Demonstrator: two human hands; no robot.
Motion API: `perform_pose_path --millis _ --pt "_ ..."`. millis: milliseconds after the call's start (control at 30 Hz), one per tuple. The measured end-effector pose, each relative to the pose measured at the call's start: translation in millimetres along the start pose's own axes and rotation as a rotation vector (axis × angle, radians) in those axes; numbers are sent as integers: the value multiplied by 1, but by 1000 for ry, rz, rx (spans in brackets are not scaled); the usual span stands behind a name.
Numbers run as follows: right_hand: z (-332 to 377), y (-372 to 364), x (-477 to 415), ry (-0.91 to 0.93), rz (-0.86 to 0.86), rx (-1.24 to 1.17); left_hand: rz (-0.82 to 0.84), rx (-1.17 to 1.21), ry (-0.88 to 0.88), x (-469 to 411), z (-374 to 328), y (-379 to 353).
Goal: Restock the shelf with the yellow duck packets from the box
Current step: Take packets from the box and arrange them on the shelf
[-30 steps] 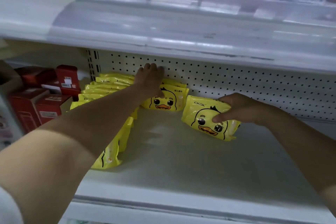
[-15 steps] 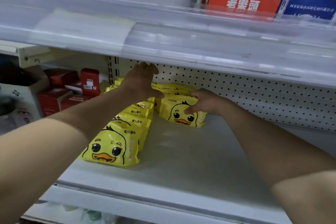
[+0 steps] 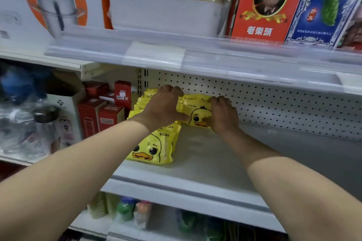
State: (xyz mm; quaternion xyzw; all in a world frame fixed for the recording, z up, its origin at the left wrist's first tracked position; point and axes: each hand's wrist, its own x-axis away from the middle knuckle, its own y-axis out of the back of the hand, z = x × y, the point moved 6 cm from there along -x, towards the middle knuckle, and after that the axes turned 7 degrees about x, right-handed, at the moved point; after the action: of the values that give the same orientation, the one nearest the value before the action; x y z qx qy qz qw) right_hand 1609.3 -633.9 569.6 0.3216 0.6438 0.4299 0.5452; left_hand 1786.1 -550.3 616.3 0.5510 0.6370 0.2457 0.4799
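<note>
Shelf [image 3: 205, 164] runs under the grip, with the pegboard back wall [image 3: 274, 103] just behind it. Packet row [image 3: 151, 148] starts left of the grip and runs toward the person, faces forward. Duck packet [image 3: 196, 116] is in the grip, standing on its long edge at the shelf rear; long axis left-right, duck face upright toward the camera, more packets stacked behind it. Right hand [image 3: 223, 117] has its fingers curled over the top right corner, gripping. Left hand [image 3: 162, 108] has its fingers curled over the packet tops, thumb against the left edge.
</note>
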Motion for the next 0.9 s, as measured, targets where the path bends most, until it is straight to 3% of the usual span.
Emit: perform_pose_path --millis 200,467,667,900 --pt "24 49 62 4 62 -206 79 -58 143 54 7 21" --pt "80 88 162 -9 252 -203 143 -95 191 147 27 28" --pt "105 74 233 41 304 -218 144 -145 148 215 51 4" --pt "131 13 303 120 465 -208 298 -213 247 291 99 -53"
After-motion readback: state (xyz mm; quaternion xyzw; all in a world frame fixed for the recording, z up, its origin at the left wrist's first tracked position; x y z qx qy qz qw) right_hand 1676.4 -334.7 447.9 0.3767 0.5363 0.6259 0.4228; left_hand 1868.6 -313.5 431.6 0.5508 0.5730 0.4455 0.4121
